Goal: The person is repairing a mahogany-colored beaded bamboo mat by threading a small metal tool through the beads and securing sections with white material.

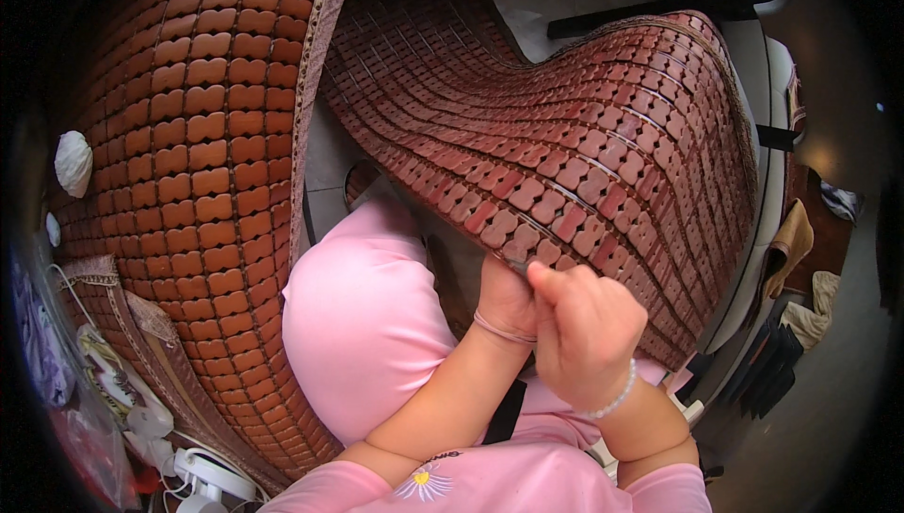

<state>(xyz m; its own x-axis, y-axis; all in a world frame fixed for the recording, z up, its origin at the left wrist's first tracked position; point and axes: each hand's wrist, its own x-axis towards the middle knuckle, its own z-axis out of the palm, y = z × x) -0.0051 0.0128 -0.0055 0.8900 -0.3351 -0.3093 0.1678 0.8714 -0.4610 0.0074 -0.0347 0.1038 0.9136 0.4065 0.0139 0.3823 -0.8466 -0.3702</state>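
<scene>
A reddish-brown mat of small linked tiles drapes in a wave in front of me, its near edge rising to my hands. My left hand grips that edge from below, its fingers mostly hidden under the mat. Right beside it, my right hand is curled into a fist close to the same edge, thumb and forefinger pressed together. Whether something thin is pinched in it, I cannot tell. A small shiny spot shows at the mat's edge by the fingertips. My knee in pink trousers lies under the left forearm.
To the left spreads an orange-brown tile mat with a fabric border. A white crumpled item, a plastic bag and a white round device with cords lie there. Tan cloth and dark folded pieces are at right.
</scene>
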